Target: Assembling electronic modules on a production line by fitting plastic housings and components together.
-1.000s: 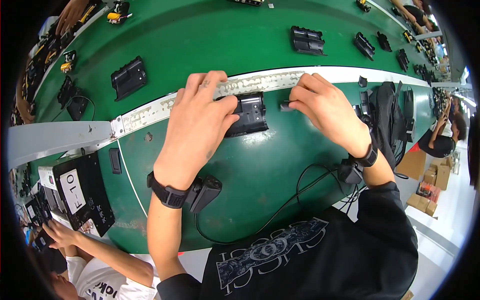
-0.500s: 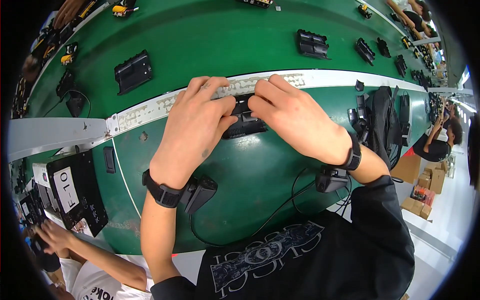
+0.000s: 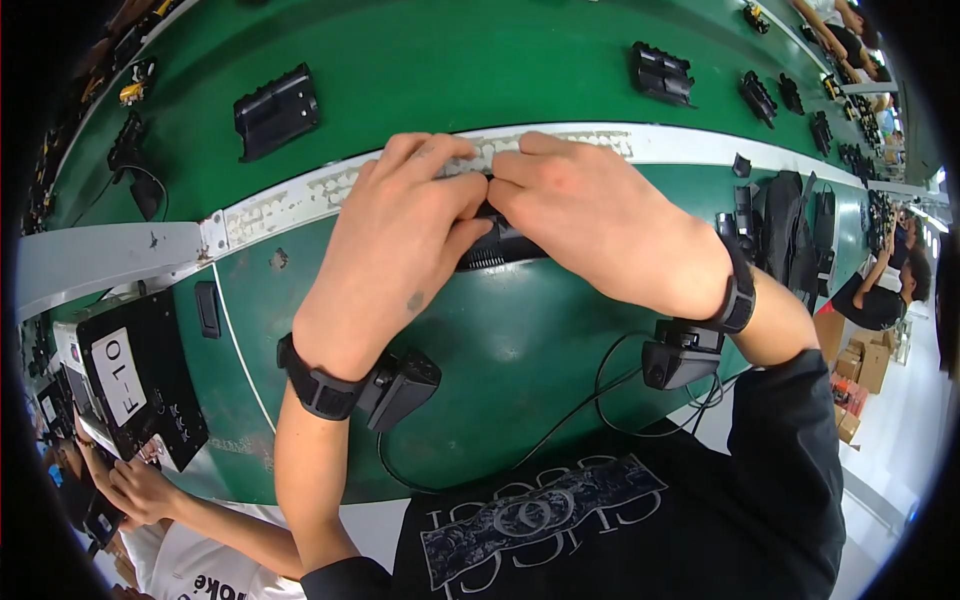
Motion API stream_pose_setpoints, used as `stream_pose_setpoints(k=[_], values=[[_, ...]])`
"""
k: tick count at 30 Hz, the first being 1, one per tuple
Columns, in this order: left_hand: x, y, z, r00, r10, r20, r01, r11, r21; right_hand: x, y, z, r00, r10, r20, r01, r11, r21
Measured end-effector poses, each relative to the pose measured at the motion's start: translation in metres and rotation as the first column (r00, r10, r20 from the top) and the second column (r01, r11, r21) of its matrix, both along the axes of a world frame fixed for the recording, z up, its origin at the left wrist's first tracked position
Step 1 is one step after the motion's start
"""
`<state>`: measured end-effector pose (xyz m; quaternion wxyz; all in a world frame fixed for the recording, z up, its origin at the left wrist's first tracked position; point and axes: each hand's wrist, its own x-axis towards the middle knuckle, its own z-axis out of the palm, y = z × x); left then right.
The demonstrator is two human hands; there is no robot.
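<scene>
While the black casing [image 3: 515, 247] sits on the green table [image 3: 520, 330], just nearside of the white strip [image 3: 690, 150], the left hand [image 3: 400, 230] grasps its left end. The right hand [image 3: 590, 220] curls over it; with fingertips hidden, I cannot tell whether it grasps anything. Beyond the strip, 1 black shell [image 3: 277, 110] lies at left.

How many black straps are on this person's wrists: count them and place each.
2: the left strap is worn just behind the left hand, the right strap just behind the right hand. No others seem hidden.
</scene>
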<state>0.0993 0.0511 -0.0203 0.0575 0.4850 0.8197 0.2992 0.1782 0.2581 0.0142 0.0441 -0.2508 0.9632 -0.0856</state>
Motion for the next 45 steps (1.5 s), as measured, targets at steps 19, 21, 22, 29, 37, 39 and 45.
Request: stream_pose_setpoints(k=[19,21,22,29,37,39,45], values=[[-0.056,-0.055,-0.012,0.8,0.415,-0.433,-0.523,0.836,-0.166,0.042,0.122,0.015,0.871,-0.393,-0.295,0.419,0.908,0.027],[-0.055,-0.043,-0.001,0.828,0.36,-0.43,-0.43,0.9,-0.074,0.074,0.141,0.019,0.886,-0.442,-0.14,0.446,0.895,-0.001],[-0.056,-0.038,-0.001,0.836,0.336,-0.433,-0.386,0.922,-0.029,0.084,0.143,0.015,0.882,-0.451,-0.135,0.456,0.89,0.006],[0.014,0.019,-0.015,0.975,0.089,-0.202,-0.076,0.995,0.071,0.13,0.113,-0.01,0.818,-0.546,0.18,0.574,0.793,-0.203],[0.036,0.027,-0.029,0.996,0.044,-0.079,-0.029,0.981,0.191,0.117,0.103,-0.012,0.854,-0.483,0.195,0.52,0.795,-0.313],[0.039,0.025,-0.032,0.998,-0.001,-0.055,0.013,0.976,0.218,0.105,0.094,-0.006,0.89,-0.438,0.124,0.452,0.819,-0.353],[0.042,0.024,-0.029,0.998,-0.033,-0.05,0.043,0.972,0.23,0.065,0.05,-0.004,0.941,-0.306,-0.146,0.215,0.87,-0.443]])
